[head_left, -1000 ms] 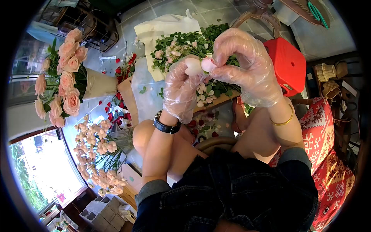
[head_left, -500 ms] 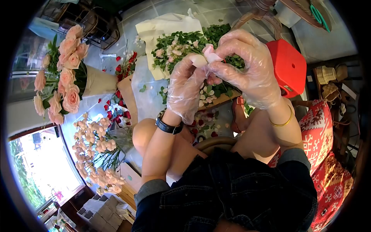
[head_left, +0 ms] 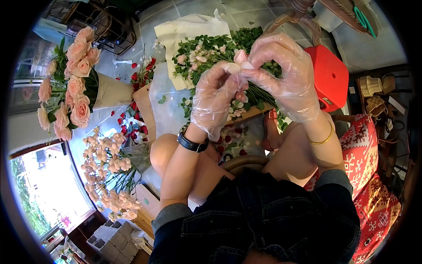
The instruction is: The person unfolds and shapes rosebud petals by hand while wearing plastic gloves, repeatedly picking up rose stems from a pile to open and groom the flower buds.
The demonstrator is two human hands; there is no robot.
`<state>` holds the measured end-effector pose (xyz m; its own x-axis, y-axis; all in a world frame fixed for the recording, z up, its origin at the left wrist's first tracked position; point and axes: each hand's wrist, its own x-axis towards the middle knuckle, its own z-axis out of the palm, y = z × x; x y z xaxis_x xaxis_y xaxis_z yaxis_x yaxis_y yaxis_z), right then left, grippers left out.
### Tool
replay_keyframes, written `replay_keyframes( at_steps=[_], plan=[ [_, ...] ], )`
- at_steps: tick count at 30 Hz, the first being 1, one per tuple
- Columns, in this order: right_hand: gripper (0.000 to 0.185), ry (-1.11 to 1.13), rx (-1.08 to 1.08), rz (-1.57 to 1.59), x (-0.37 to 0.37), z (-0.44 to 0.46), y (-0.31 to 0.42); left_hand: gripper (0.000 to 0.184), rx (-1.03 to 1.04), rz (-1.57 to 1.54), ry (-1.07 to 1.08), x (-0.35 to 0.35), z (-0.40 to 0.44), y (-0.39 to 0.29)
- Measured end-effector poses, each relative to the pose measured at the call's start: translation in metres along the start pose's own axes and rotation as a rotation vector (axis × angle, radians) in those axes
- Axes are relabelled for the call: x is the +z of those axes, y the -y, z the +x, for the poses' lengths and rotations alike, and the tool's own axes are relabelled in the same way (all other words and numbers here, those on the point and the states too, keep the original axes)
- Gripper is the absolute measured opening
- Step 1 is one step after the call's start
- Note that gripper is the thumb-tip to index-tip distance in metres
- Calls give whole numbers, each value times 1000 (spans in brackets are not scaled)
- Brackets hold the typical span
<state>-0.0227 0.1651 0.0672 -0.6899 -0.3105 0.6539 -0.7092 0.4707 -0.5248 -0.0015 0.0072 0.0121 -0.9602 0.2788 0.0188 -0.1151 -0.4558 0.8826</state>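
Both my hands wear clear plastic gloves and meet over the floor in front of my knees. Between their fingertips is a small pale pink rose (head_left: 240,57), its stem mostly hidden. My left hand (head_left: 215,99) is closed around the rose from below, a whitish petal (head_left: 231,68) at its thumb and forefinger. With thumb and forefinger, my right hand (head_left: 288,81) pinches the right side of the bloom at a pale outer petal. Behind them, a bunch of small pink roses (head_left: 200,55) with green leaves lies on cream paper (head_left: 184,31).
A bucket (head_left: 112,91) of large pink roses stands at left, with a bunch of peach flowers (head_left: 116,165) nearer me. Red petals (head_left: 143,129) litter the floor. A red plastic stool (head_left: 329,77) is to the right, beside a red patterned cloth (head_left: 360,154).
The rose has shifted slightly right and turned more upright between my fingers. My right fingertips have moved a little across its petals; my left hand has barely moved.
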Motion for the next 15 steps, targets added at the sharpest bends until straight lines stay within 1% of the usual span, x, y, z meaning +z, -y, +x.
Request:
replay_keyframes(
  at_steps=[2, 6, 9, 11, 12, 14, 15],
  plan=[
    [14, 29, -101, 55, -1, 2, -2, 8, 9, -67, -6, 1, -1, 0],
    [14, 20, -163, 54, 3, 0, -7, 8, 62, -60, 39, 2, -1, -1],
    [20, 11, -196, 39, 4, -1, -8, 9, 77, -51, 26, 2, -2, -1],
    [26, 3, -346, -46, 4, -2, -8, 13, 79, -151, 57, -1, -2, 3],
    [26, 3, -346, -46, 4, -2, -8, 13, 80, -151, 56, -1, -3, 2],
    [27, 24, -454, -27, 5, -3, -8, 16, 25, -119, 51, -2, -4, -2],
    [27, 24, -454, -26, 7, -3, -8, 16, 26, -119, 50, 2, -4, -3]
  ],
)
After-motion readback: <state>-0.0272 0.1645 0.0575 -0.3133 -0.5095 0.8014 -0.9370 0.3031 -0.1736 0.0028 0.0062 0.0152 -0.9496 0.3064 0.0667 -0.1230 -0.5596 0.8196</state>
